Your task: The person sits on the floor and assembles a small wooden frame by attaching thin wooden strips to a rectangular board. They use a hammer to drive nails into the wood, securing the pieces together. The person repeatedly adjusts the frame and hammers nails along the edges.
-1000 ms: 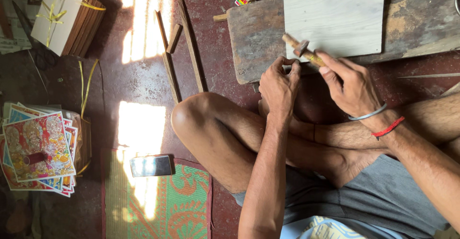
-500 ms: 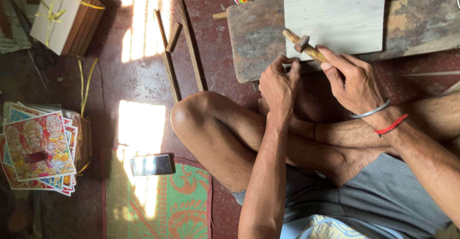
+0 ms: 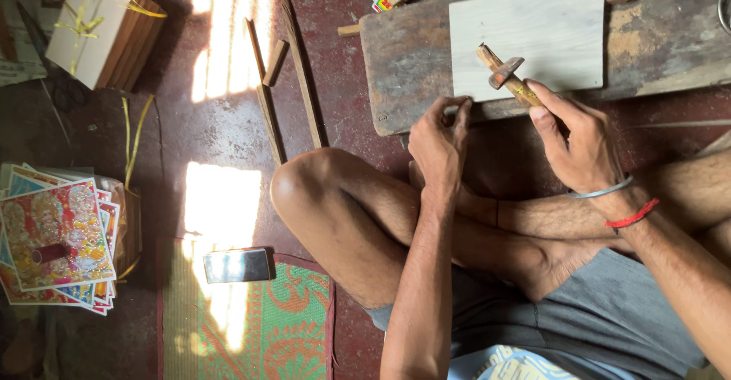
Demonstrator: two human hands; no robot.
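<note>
Head view: right hand (image 3: 582, 140) grips a small hammer (image 3: 508, 75) over a pale board (image 3: 533, 33); left hand (image 3: 439, 138) is curled, its contents hidden.

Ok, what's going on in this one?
A person sits cross-legged on a red floor at a low wooden board. The right hand holds a small hammer over a pale rectangular panel lying on the board. The left hand is curled at the board's near edge; whether it pinches anything is unclear. Wooden strips and a phone lie on the floor nearby.
</note>
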